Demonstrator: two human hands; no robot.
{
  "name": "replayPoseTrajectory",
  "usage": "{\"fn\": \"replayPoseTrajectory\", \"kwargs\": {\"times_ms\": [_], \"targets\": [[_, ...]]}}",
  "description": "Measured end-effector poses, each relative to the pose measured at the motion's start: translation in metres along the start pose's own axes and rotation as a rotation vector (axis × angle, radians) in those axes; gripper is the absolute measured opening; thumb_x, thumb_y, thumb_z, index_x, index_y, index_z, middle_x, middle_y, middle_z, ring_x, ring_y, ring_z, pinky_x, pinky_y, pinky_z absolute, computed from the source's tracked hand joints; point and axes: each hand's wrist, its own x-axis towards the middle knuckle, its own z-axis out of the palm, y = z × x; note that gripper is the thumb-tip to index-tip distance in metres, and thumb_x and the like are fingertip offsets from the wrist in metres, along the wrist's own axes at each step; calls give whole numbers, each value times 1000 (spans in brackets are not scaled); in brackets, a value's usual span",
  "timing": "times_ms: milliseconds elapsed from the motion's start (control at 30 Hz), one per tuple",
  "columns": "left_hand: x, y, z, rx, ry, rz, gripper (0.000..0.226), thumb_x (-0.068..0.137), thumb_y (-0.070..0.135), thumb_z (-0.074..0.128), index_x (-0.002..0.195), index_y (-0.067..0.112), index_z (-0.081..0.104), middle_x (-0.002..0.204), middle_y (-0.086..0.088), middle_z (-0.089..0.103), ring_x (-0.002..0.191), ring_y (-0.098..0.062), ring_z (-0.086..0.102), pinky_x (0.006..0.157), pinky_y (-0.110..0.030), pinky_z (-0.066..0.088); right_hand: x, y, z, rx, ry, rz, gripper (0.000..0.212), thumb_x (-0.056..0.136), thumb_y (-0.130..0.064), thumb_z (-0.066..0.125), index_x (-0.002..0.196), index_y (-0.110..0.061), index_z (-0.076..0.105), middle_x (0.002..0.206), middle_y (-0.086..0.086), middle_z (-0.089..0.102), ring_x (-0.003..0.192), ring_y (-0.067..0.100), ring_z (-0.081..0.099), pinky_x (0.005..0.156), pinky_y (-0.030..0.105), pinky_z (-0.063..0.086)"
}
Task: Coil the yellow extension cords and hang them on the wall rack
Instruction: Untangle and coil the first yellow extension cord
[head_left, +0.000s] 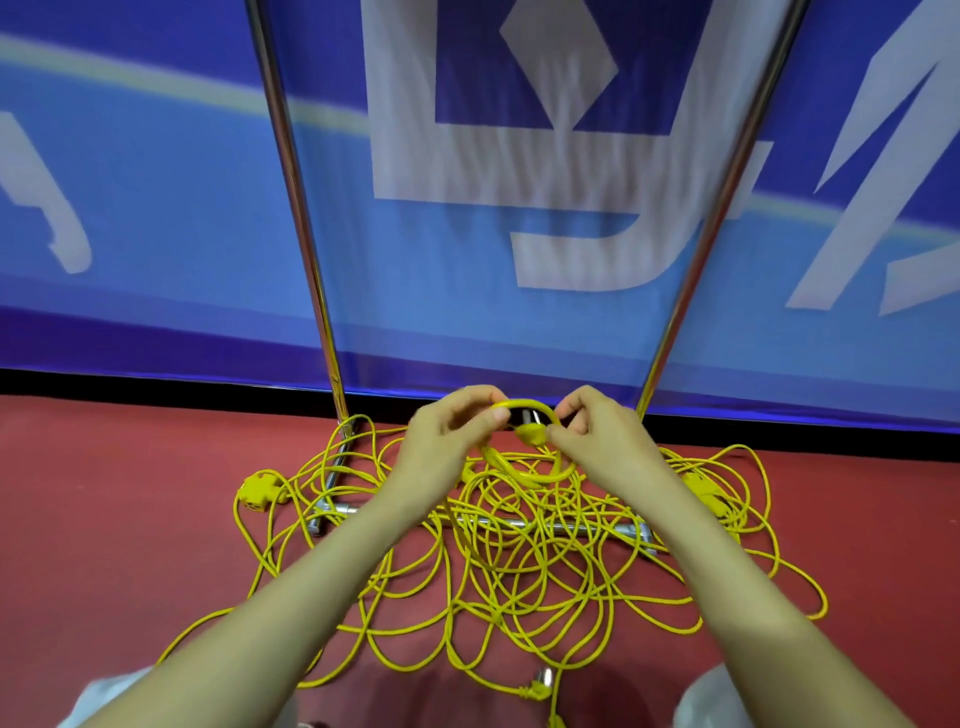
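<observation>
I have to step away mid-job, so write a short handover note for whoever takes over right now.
Left hand: pinching the top of a small cord loop.
Right hand: gripping the same loop at its plug end.
Yellow cords: tangled on the red floor around the metal rack base.
Done: first small loop.
Left: untangle, coil everything, hang it.

blue banner (208, 182), large white characters (cropped, unreadable)

Illumination is bright, even and diffuse; shadows beneath the yellow cords (519, 561) on the red floor (104, 493) are faint. Glare streaks run along both chrome poles (291, 171). The blue banner (467, 208) shows motion blur. Wide-angle distortion splays the poles and bows the banner's lower edge.
</observation>
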Motion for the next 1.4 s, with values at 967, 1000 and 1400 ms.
{"fn": "replayPoseTrajectory", "kwargs": {"times_ms": [967, 1000, 1400], "targets": [[10, 3, -24, 122, 264, -79, 17, 103, 25, 40, 99, 9, 33, 75, -9, 64, 43, -20, 63, 41, -23, 46, -3, 29, -37, -93, 44, -64, 10, 88, -23, 63, 92, -23, 53, 90, 0, 58, 79, 19, 54, 76, 33, 44], [10, 0, -23, 153, 244, -101, 17, 103, 25, 40, 98, 10, 33, 76, -10, 66, 42, -18, 62, 41, -23, 45, -3, 29, -37, -31, 66, -52, 10, 88, -22, 62, 92, -22, 54, 88, 0, 58, 74, 18, 54, 74, 33, 44], [20, -12, -20, -162, 216, -249, 14, 96, 20, 57, 91, 8, 51, 82, -4, 66, 70, -13, 68, 72, -34, 55, 5, 26, -45, 940, 107, 175, 14, 81, 1, 70, 83, -6, 58, 78, 5, 54, 65, 11, 59, 60, 19, 56]]}}
